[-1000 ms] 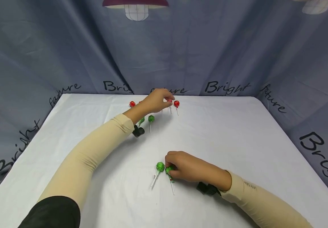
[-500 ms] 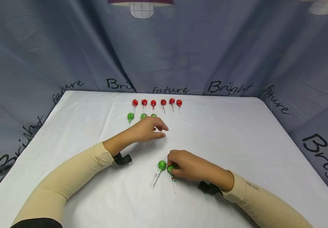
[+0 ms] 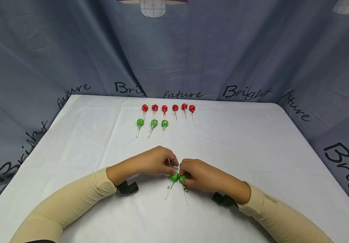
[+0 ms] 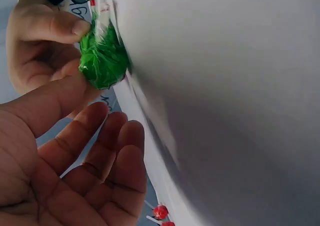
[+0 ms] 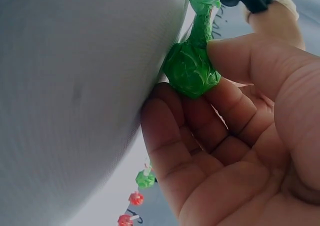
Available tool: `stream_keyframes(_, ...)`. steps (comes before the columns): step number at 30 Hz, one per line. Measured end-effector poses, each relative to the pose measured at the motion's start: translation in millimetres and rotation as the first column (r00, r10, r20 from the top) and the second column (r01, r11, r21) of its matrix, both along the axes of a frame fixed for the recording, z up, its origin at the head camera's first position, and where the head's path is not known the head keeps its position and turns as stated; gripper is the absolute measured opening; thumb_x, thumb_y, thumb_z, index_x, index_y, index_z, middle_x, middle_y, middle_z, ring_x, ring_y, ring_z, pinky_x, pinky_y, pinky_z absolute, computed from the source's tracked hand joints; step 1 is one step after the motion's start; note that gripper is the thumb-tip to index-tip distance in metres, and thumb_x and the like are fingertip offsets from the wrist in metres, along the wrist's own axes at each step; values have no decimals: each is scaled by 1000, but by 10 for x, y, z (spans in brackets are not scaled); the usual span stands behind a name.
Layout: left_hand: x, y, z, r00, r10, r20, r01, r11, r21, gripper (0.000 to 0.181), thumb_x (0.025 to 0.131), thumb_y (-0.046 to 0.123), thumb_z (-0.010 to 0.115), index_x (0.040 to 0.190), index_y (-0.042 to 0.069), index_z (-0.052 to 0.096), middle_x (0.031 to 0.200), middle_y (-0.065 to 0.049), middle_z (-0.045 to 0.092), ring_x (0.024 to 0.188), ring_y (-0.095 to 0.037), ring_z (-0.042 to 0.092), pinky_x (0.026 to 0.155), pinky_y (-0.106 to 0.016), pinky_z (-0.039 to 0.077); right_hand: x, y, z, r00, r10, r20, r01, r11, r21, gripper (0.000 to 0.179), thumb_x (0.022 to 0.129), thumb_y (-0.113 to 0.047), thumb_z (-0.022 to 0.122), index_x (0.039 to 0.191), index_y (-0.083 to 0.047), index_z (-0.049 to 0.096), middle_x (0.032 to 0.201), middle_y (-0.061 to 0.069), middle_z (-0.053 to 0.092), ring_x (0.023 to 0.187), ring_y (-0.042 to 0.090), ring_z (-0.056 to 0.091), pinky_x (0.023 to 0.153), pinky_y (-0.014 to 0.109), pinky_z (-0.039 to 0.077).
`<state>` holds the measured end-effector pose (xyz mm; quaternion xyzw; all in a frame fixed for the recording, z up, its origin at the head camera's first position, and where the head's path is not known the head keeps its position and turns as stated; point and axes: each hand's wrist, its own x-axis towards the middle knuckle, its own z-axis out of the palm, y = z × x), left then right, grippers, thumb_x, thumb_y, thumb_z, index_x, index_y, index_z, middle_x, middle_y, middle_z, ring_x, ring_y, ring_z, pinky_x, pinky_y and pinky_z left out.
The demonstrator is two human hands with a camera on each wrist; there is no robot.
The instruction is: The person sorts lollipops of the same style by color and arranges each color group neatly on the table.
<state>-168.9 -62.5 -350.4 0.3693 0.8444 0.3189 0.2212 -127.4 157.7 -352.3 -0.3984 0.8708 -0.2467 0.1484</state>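
Two green-wrapped lollipops lie side by side near the table's middle, white sticks toward the front. My right hand [image 3: 203,175] pinches the head of the right green lollipop [image 5: 192,68] between thumb and fingertips. At the left green lollipop [image 3: 174,177], my left hand [image 3: 154,161] has its thumb tip right at the wrapped head. The left hand's other fingers [image 4: 127,168] are loosely bent and stand apart from the candy, as the left wrist view shows. The fingertips of both hands nearly meet above the two lollipops in the head view.
Farther back, several red lollipops [image 3: 164,108] form a row. Three green lollipops, the middle one [image 3: 153,124] tilted, lie in front of that row's left part. A white cloth covers the table [image 3: 238,141]; a grey printed curtain [image 3: 210,50] hangs behind it.
My left hand has come back from the red row to the near left green lollipop, uncovering the far rows. The right hand keeps its pinch. The head view has shifted slightly.
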Motion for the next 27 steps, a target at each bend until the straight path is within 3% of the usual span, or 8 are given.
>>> stream_keyframes(15, 99, 4, 42, 998, -47, 43, 47, 999, 18, 12, 84, 6, 77, 95, 10, 73, 87, 9, 66, 77, -8, 61, 70, -23, 50, 10, -4, 7, 1000, -12, 4, 12, 1000, 3, 15, 88, -6, 70, 88, -16, 60, 86, -7, 52, 77, 10, 50, 68, 24, 43)
stream_keyframes(27, 113, 31, 10, 999, -46, 28, 46, 999, 3, 12, 83, 6, 78, 87, 13, 69, 78, 10, 63, 72, -6, 59, 69, -23, 50, -11, 12, -8, 1000, -16, 15, 16, 1000, -13, 14, 86, -4, 71, 87, -15, 62, 84, -7, 53, 76, 10, 49, 68, 24, 44)
